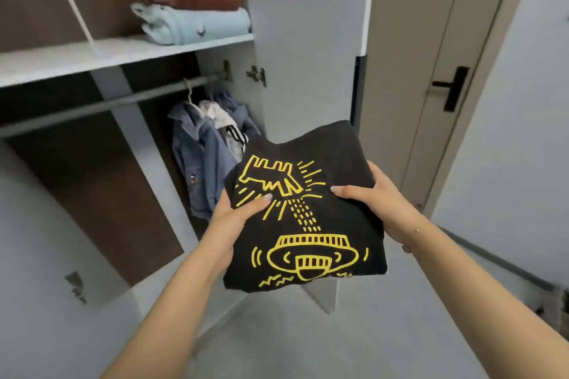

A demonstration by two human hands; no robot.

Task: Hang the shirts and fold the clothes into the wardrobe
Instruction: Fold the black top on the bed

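Now both hands (308,209) grip folded black shirt (308,224) edges below shelf (123,52).

From my feed: two bare forearms in shot, no sleeves visible up to the frame edge, so short-sleeved or sleeveless top, can't tell which. No watch, bracelet, rings or gloves that I can make out. Left grip (237,212): thumbnail looks medium-long, rounded, pale glossy finish. Right grip (372,194): nails same style, pale polish w/ light tips, as far as res allows. Small dot-like mark on the right wrist; can't tell more at this res. Both forearms slim, smooth outline, no tattoos or bandages seen. Rest of body out of frame, nothing else to report re clothing.
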